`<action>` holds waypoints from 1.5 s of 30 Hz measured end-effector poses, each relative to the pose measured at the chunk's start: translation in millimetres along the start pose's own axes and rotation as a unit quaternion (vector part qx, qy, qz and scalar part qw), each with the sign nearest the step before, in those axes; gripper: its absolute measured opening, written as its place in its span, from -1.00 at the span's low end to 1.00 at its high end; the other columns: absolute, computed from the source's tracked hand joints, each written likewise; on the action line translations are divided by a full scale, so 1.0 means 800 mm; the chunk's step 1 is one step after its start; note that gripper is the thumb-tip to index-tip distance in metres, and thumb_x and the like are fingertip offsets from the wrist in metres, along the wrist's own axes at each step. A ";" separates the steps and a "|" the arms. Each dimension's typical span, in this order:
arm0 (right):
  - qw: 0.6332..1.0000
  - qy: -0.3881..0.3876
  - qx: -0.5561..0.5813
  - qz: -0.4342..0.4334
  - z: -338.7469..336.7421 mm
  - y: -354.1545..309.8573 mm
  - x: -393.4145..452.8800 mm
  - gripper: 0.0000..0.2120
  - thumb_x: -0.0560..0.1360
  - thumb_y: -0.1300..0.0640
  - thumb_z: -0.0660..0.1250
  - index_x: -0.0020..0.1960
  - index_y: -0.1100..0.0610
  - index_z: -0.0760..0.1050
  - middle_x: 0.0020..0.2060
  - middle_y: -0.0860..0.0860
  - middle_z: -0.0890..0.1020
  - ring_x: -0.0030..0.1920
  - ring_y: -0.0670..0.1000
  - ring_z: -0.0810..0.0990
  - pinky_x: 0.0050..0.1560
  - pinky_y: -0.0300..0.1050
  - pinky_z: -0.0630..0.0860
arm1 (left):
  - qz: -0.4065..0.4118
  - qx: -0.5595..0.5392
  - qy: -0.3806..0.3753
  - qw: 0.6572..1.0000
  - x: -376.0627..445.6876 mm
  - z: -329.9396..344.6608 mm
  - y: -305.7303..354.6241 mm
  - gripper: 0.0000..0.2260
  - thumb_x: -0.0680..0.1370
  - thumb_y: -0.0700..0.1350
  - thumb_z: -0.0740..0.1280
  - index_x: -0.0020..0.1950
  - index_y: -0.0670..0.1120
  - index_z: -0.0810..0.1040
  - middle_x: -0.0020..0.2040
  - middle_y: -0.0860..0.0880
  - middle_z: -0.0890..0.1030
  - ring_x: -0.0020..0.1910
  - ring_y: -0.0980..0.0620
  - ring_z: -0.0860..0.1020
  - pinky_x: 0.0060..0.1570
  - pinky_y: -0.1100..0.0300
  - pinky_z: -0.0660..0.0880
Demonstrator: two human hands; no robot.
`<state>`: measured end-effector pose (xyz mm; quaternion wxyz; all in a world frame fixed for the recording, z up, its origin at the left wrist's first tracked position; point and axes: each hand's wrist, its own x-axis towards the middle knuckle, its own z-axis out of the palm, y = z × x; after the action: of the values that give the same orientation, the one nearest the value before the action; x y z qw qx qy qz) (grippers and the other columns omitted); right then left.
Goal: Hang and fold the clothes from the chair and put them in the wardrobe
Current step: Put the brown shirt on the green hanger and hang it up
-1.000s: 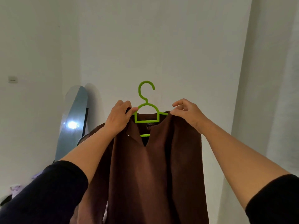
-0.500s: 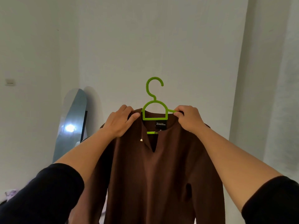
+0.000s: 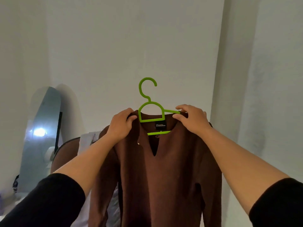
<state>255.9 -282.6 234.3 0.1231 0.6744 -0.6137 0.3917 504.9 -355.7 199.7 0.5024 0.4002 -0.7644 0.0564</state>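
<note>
A brown long-sleeved top (image 3: 160,174) hangs in front of me on a bright green plastic hanger (image 3: 150,110), its hook pointing up. My left hand (image 3: 121,126) grips the left shoulder of the top by the collar. My right hand (image 3: 191,118) pinches the right shoulder fabric together with the hanger's right arm. A black label shows inside the neck. The chair (image 3: 67,154) with a white garment (image 3: 88,141) draped on it stands behind the top, lower left, mostly hidden.
A tall arched mirror (image 3: 41,138) leans against the white wall on the left and reflects a lamp. A wall corner or pillar edge (image 3: 218,79) runs down on the right. The wardrobe is out of view.
The top and hanger have shifted slightly right and lower. Both shoulders now sit spread on the hanger, and the neck label faces me. The chair's back has come into view.
</note>
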 end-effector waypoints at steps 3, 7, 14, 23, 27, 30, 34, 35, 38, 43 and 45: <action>0.999 -0.021 0.032 0.024 -0.015 0.028 -0.026 -0.69 0.55 0.01 0.27 0.25 0.07 0.52 0.19 0.02 0.60 0.22 0.06 0.50 0.26 -0.08 0.38 | 0.008 -0.021 -0.002 1.000 0.005 0.023 0.007 -0.88 0.58 -0.18 0.22 0.00 -0.19 0.52 -0.11 -0.14 0.60 -0.10 -0.14 0.53 -0.11 0.11 0.36; 0.998 -0.016 -0.032 0.057 -0.030 0.057 -0.049 -0.76 0.58 0.10 0.21 0.14 0.15 0.58 0.02 0.10 0.66 0.07 0.14 0.57 0.08 -0.06 0.43 | 0.031 -0.048 -0.032 0.998 0.000 0.059 0.024 -0.86 0.59 -0.17 0.21 0.02 -0.18 0.53 -0.09 -0.14 0.60 -0.09 -0.11 0.52 -0.07 0.11 0.39; 0.997 -0.012 -0.057 0.052 -0.060 0.083 -0.054 -0.76 0.59 0.13 0.20 0.13 0.17 0.58 0.03 0.10 0.66 0.07 0.13 0.56 0.07 -0.09 0.42 | 0.082 -0.089 -0.061 0.991 0.005 0.106 0.073 -0.87 0.59 -0.20 0.21 0.02 -0.21 0.53 -0.11 -0.15 0.58 -0.09 -0.09 0.50 -0.08 0.20 0.31; 0.992 0.038 -0.094 0.072 -0.112 0.175 -0.060 -0.79 0.56 0.16 0.24 0.01 0.25 0.60 -0.06 0.19 0.66 0.01 0.20 0.56 -0.07 -0.13 0.31 | 0.078 -0.103 -0.079 0.989 0.027 0.182 0.138 -0.84 0.59 -0.14 0.23 0.05 -0.20 0.53 -0.09 -0.14 0.57 -0.07 -0.11 0.51 -0.02 0.09 0.38; 0.990 0.062 -0.086 0.096 -0.151 0.232 -0.077 -0.79 0.57 0.16 0.24 0.07 0.22 0.60 0.00 0.14 0.66 0.06 0.15 0.57 -0.05 -0.22 0.30 | 0.087 -0.109 -0.080 0.987 0.036 0.224 0.183 -0.83 0.60 -0.13 0.21 0.04 -0.20 0.52 -0.10 -0.14 0.56 -0.08 -0.12 0.51 -0.07 0.17 0.34; 0.988 0.074 -0.092 0.102 -0.184 0.273 -0.087 -0.79 0.57 0.16 0.24 0.10 0.20 0.60 0.04 0.11 0.66 0.09 0.12 0.57 -0.08 -0.31 0.26 | 0.104 -0.121 -0.068 0.985 0.049 0.263 0.243 -0.81 0.61 -0.12 0.19 0.04 -0.21 0.51 -0.08 -0.15 0.56 -0.07 -0.13 0.50 -0.03 0.08 0.37; 0.988 0.066 -0.105 0.088 -0.219 0.311 -0.097 -0.77 0.57 0.17 0.23 0.12 0.18 0.61 0.07 0.08 0.67 0.13 0.10 0.57 0.08 -0.25 0.31 | 0.145 -0.143 -0.086 0.975 0.065 0.310 0.321 -0.83 0.60 -0.14 0.19 0.00 -0.23 0.49 -0.08 -0.20 0.57 -0.05 -0.22 0.51 -0.03 0.00 0.39; 0.987 0.070 -0.110 0.089 -0.229 0.322 -0.101 -0.77 0.57 0.17 0.23 0.13 0.18 0.61 0.07 0.08 0.67 0.14 0.09 0.57 0.09 -0.24 0.31 | 0.149 -0.150 -0.080 0.974 0.068 0.321 0.337 -0.84 0.59 -0.15 0.20 -0.01 -0.23 0.49 -0.08 -0.20 0.57 -0.04 -0.22 0.51 -0.03 -0.01 0.40; 0.982 0.090 -0.128 0.107 -0.264 0.355 -0.111 -0.76 0.57 0.16 0.23 0.14 0.19 0.61 0.06 0.09 0.67 0.13 0.11 0.57 0.09 -0.24 0.32 | 0.156 -0.177 -0.060 0.970 0.079 0.346 0.373 -0.86 0.58 -0.19 0.21 -0.02 -0.24 0.52 -0.10 -0.21 0.57 -0.06 -0.19 0.51 -0.06 0.09 0.32; 0.965 0.134 -0.166 0.151 -0.305 0.400 -0.126 -0.79 0.57 0.16 0.24 0.06 0.23 0.61 -0.03 0.14 0.67 0.05 0.16 0.56 -0.14 -0.25 0.22 | 0.199 -0.218 -0.080 0.952 0.098 0.394 0.418 -0.85 0.59 -0.18 0.23 0.02 -0.21 0.54 -0.09 -0.16 0.58 -0.06 -0.15 0.52 -0.08 0.17 0.31; 0.957 0.161 -0.171 0.170 -0.319 0.415 -0.132 -0.78 0.56 0.17 0.25 0.07 0.24 0.61 -0.01 0.15 0.67 0.06 0.17 0.57 -0.12 -0.21 0.24 | 0.198 -0.223 -0.075 0.952 0.105 0.411 0.430 -0.84 0.59 -0.16 0.23 0.06 -0.20 0.55 -0.05 -0.16 0.60 -0.03 -0.15 0.53 -0.02 0.12 0.35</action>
<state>-140.8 -111.7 227.1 0.2655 0.4574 -0.7491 0.3988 22.3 -331.1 215.9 0.4992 0.1219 -0.8566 -0.0473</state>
